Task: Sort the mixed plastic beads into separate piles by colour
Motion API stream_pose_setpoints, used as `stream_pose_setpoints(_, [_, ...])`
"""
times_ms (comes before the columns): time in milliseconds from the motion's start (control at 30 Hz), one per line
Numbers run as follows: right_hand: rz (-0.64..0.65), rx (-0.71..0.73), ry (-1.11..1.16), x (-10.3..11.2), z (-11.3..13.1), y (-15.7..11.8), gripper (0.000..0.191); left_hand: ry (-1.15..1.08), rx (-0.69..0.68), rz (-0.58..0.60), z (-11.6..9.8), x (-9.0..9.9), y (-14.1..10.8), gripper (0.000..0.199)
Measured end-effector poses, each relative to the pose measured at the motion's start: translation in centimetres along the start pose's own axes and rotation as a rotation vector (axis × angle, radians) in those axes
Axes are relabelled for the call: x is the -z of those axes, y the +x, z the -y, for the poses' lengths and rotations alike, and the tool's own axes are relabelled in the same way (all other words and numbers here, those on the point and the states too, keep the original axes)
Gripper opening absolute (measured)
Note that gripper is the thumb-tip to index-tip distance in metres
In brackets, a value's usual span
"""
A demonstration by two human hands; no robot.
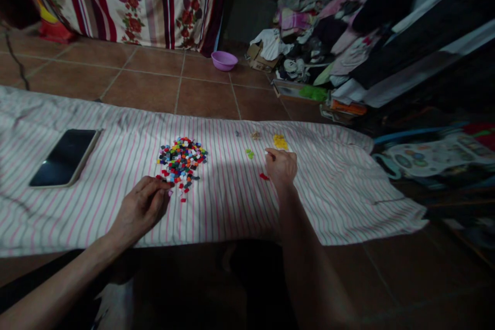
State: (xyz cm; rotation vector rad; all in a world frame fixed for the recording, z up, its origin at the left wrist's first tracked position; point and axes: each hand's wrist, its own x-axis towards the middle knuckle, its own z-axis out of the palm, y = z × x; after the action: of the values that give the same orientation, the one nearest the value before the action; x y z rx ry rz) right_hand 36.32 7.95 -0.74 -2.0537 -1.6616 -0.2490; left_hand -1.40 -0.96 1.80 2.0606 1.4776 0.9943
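Observation:
A mixed pile of small coloured blocks (183,160) lies on the striped cloth (224,206). At the pile's near left edge is my left hand (141,206), its fingers curled together and touching the blocks; what they pinch, if anything, is too small to name. My right hand (282,165) is closed in a pinch over the cloth, right of the pile, and whatever is between its fingertips cannot be made out. Around it lie small groups: red pieces (264,177) just left of it, light green pieces (250,154), yellow pieces (280,141) beyond it, and tan pieces (256,135).
A phone (65,157) rests on the cloth at the left. Past the far edge, a purple basin (224,61) stands on the tiled floor (154,80). Clothes are heaped (309,31) at the back right, and a patterned curtain (150,0) hangs behind.

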Motion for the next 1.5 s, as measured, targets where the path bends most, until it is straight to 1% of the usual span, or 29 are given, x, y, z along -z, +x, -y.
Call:
stream_pose_setpoints(67, [-0.012, 0.006, 0.033, 0.4, -0.5, 0.1, 0.033, -0.002, 0.003, -0.007, 0.0, 0.1, 0.0, 0.022])
stream_pose_setpoints(167, [-0.055, -0.012, 0.091, 1.3, -2.0, 0.1, 0.032, 0.004, 0.005, -0.017, 0.0, 0.1, 0.1, 0.023])
stream_pose_setpoints(267, [-0.08, -0.082, 0.145, 2.1, -3.7, -0.2, 0.03, 0.011, 0.006, -0.021, 0.1, 0.1, 0.1, 0.022])
stream_pose_setpoints(367, [-0.065, -0.163, 0.224, 2.6, -4.7, -0.6, 0.031, 0.0, 0.021, -0.025, 0.0, 0.1, 0.2, 0.023])
stream_pose_setpoints(433, [-0.037, -0.162, 0.295, 2.6, -4.6, -0.8, 0.033, -0.008, 0.034, -0.031, -0.1, 0.0, 0.2, 0.024])
stream_pose_setpoints(533, [0.018, -0.087, 0.343, 2.2, -3.9, -0.7, 0.032, -0.007, 0.04, -0.023, -0.2, 0.0, 0.3, 0.023])
stream_pose_setpoints(633, [0.065, -0.012, 0.295, 1.8, -3.3, -0.6, 0.026, -0.005, 0.039, -0.019, -0.2, 0.0, 0.4, 0.024])
stream_pose_setpoints(733, [0.076, 0.013, 0.248, 1.7, -3.2, -0.7, 0.021, -0.001, 0.034, -0.027, 0.0, 0.0, 0.4, 0.023])
stream_pose_setpoints(900, [0.092, -0.003, 0.206, 1.9, -3.8, -1.1, 0.016, -0.002, 0.026, -0.018, 0.3, 0.2, 0.5, 0.022])
stream_pose_setpoints(1100, [0.124, -0.032, 0.209, 2.3, -4.6, -1.3, 0.017, -0.017, 0.029, -0.041, 0.1, 0.4, 0.5, 0.022])
stream_pose_setpoints(1333, [0.123, -0.033, 0.284, 2.9, -4.1, -1.3, 0.021, -0.011, 0.029, -0.041, 0.3, 0.4, 0.7, 0.021])
stream_pose_setpoints(1500, [0.089, -0.065, 0.335, 2.6, -3.7, -1.1, 0.021, -0.012, 0.05, -0.065, 0.1, 0.3, 1.0, 0.021])
